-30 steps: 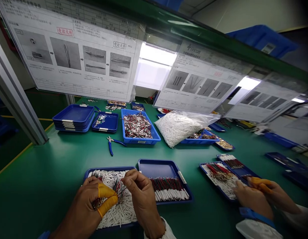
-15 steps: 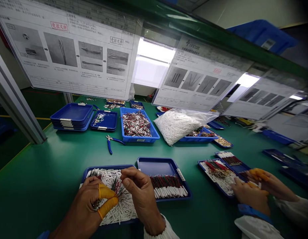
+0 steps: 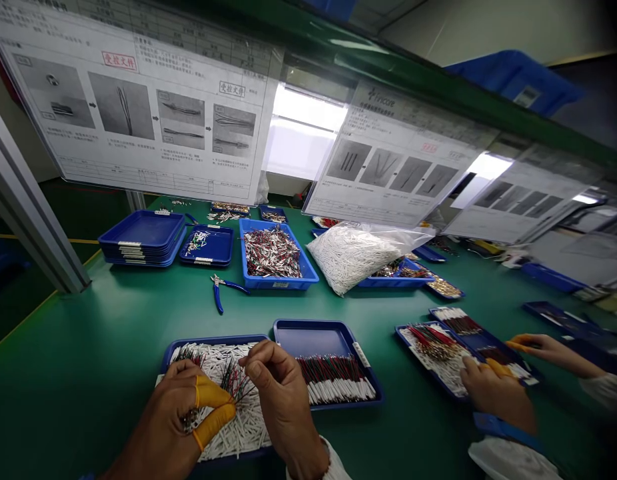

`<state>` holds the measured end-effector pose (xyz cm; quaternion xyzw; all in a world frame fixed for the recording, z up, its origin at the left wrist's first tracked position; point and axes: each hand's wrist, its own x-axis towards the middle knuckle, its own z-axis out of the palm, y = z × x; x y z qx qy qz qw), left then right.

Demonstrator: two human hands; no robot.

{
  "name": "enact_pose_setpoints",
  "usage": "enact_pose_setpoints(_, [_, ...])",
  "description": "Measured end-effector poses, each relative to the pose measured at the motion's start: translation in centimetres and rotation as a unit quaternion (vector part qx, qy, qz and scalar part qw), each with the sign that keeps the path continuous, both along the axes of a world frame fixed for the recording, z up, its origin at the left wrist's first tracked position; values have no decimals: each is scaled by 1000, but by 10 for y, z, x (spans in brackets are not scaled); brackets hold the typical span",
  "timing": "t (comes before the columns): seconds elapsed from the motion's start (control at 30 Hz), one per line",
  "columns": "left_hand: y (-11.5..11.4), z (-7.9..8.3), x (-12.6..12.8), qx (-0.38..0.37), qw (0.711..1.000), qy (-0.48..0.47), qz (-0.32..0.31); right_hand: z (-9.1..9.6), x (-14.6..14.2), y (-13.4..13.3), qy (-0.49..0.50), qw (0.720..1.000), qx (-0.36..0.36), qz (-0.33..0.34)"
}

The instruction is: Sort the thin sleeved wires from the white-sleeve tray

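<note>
My left hand (image 3: 163,417), with yellow finger cots (image 3: 213,407) on two fingers, is shut on a small bunch of thin wires (image 3: 191,420). My right hand (image 3: 283,400) pinches dark, fine wire strands (image 3: 233,377) just beside it. Both hands sit over a blue tray (image 3: 213,341) heaped with white-sleeved wires (image 3: 238,427). To the right of my right hand, a second blue tray (image 3: 308,340) holds a neat row of red-and-green wires with white sleeves (image 3: 333,380).
A co-worker's hands (image 3: 496,393) work over wire trays (image 3: 438,353) at the right. Blue-handled pliers (image 3: 219,292), a blue tray of wires (image 3: 271,253), a bag of white sleeves (image 3: 351,257) and stacked blue trays (image 3: 141,240) lie ahead. Instruction sheets (image 3: 133,113) hang above.
My hands stay nearly in place on the wires. The co-worker's hands have spread apart, one reaching farther right. The whole view has drifted slightly.
</note>
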<state>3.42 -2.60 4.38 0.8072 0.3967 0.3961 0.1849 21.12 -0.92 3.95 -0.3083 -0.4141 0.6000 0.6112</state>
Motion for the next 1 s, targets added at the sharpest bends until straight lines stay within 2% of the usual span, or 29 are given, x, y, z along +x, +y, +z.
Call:
enact_pose_setpoints(0.23, [0,7,0,-19,1000,4,9,1,-2,0,2,1000,-3,-9])
enact_pose_setpoints(0.5, [0,9,0,-4,1000,-13,15,1,-1,1,15,1000,-6,3])
enact_pose_setpoints(0.7, [1,13,0,-19,999,-28,26,6,2,-1,7,1000,-19,17])
enact_pose_setpoints(1.0, [5,16,-3,-34,995,-75,60,-4,2,-1,-34,999,-28,-12])
